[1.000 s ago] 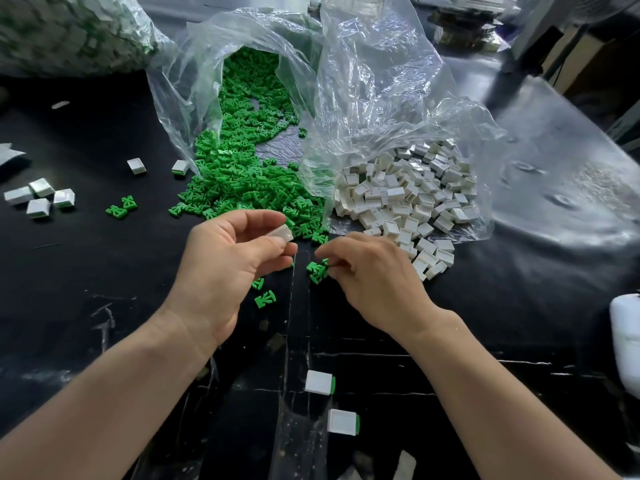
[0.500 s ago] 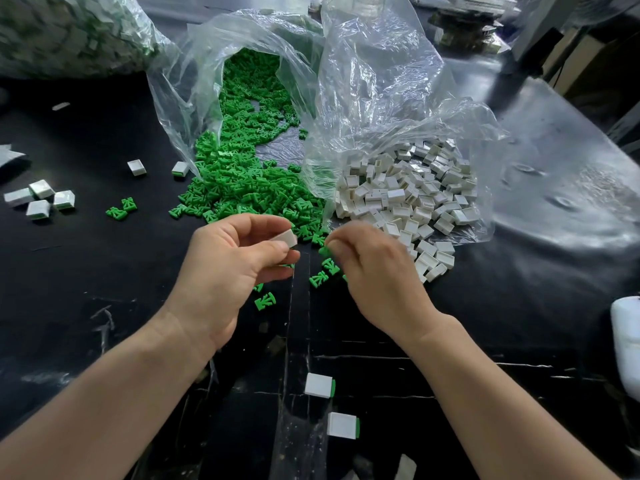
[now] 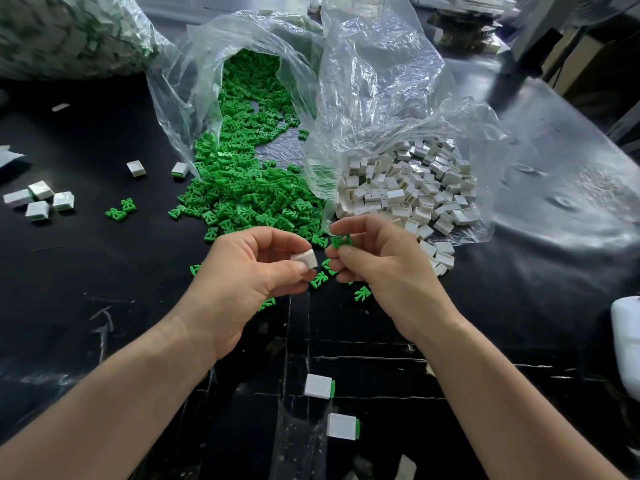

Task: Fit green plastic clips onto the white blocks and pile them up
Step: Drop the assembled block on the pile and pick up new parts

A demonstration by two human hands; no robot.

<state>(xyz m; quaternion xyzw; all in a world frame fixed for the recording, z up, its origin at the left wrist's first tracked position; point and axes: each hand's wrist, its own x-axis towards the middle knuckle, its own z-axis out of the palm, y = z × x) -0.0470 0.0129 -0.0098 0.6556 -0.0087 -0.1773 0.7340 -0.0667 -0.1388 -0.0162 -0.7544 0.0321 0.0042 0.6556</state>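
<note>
Head view: vs 1 s ago, R hand point(image 3: 377, 268) has been lifted off the loose clips on the table point(image 3: 86, 271). One green clip point(image 3: 341, 241) is now pinched btwn its thumb and forefinger, other fingers curled. L hand point(image 3: 249, 271) is kept much as before, w/ a white block point(image 3: 306, 259) gripped btwn thumb and fingertips. Block and clip have been brought closer and are held near each other above the table, not touching.

Two clear plastic bags are laid open on the table. From the left bag point(image 3: 180, 98) a heap of green clips point(image 3: 242, 188) is spilled toward the hands. In the right bag point(image 3: 381, 81) a pile of white blocks point(image 3: 408, 192) is held, some spilled past its mouth. A third, large bag point(image 3: 69, 29) is seen at top left, contents too blurred to tell.

Finished blocks point(image 3: 318, 386) w/ green edges are laid near the bottom, two of them, apart. A few stray blocks point(image 3: 38, 200) are scattered at left. A white object point(image 3: 627, 341) is cut off by the right edge. Part of the white pile is hidden by R hand.
</note>
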